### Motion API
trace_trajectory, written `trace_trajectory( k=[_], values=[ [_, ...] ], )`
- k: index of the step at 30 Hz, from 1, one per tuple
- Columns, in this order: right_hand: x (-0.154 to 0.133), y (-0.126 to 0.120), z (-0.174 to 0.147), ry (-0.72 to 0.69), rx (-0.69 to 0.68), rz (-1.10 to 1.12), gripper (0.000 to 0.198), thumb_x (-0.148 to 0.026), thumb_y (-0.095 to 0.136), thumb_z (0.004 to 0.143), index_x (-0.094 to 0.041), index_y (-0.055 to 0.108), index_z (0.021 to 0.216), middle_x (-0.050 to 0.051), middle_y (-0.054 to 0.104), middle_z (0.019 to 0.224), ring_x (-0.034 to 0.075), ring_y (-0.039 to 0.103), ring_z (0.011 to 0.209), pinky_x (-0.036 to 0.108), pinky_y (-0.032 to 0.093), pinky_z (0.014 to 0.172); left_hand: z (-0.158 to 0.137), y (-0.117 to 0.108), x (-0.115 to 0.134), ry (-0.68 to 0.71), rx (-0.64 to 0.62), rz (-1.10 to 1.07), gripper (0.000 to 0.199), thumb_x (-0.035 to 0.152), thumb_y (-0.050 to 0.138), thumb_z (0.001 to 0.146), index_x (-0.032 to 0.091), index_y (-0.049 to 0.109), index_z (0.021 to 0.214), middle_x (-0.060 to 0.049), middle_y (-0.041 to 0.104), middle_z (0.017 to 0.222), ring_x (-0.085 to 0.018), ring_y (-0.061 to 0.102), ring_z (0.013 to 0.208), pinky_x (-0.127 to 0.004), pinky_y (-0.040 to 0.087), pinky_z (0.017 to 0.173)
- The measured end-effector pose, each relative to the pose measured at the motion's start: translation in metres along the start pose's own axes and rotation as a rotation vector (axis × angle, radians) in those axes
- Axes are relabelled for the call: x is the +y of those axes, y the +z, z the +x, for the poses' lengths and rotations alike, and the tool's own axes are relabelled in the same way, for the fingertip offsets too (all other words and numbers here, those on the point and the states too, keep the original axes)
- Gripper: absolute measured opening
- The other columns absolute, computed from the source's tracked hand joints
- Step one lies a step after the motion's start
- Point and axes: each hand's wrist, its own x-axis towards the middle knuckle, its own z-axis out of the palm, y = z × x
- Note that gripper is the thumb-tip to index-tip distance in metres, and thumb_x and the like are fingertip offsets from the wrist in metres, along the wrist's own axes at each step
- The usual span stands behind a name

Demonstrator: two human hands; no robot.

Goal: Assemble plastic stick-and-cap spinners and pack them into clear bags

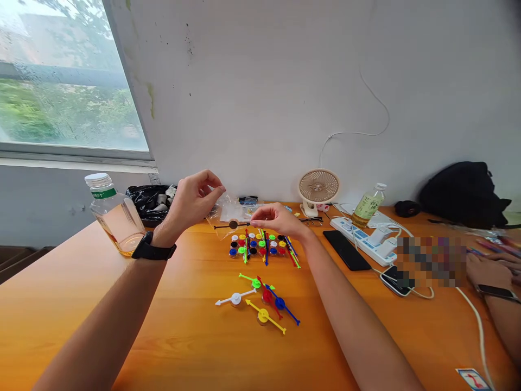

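My left hand (194, 200), a dark band on its wrist, is raised with thumb and forefinger pinched at the upper edge of a clear plastic bag (228, 208). Just right of it, my right hand (279, 220) pinches one end of a black arrow spinner (233, 224), which is held level against the bag. Below my hands lie rows of coloured round pieces (253, 244) with several arrows across them. Nearer to me are assembled arrow spinners: white (236, 298), green (256, 283), red (267, 296), blue (280, 303) and yellow (263, 315).
A large bottle (118, 217) stands at left beside a black bag (142, 198). Behind are a small fan (318, 186) and glasses (312, 221). A phone (345, 250), power strip (362, 241), drink bottle (368, 205) and another person's hands (490, 271) are at right.
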Motion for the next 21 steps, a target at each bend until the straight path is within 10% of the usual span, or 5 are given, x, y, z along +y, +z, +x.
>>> trace_trajectory(
  k=[11, 21],
  values=[
    [-0.003, -0.005, -0.002, -0.041, -0.039, -0.100, 0.045, -0.059, 0.080, 0.082, -0.015, 0.072, 0.085, 0.002, 0.067, 0.077, 0.014, 0.057, 0.072, 0.027, 0.045, 0.067, 0.001, 0.002, -0.007, -0.106, 0.022, -0.026, 0.018, 0.037, 0.073, 0.087, 0.019, 0.074, 0.084, -0.005, 0.077, 0.083, -0.019, 0.070, 0.076, -0.027, 0.046, 0.061],
    [-0.010, -0.014, -0.011, -0.013, -0.139, -0.054, 0.053, -0.051, 0.085, 0.083, -0.020, 0.069, 0.123, 0.008, 0.074, 0.109, 0.019, 0.069, 0.100, 0.030, 0.054, 0.086, -0.006, 0.002, 0.014, -0.004, -0.293, -0.138, 0.018, 0.039, 0.061, 0.097, 0.022, 0.057, 0.097, -0.004, 0.078, 0.083, -0.011, 0.055, 0.053, -0.023, 0.039, 0.050]
  ],
)
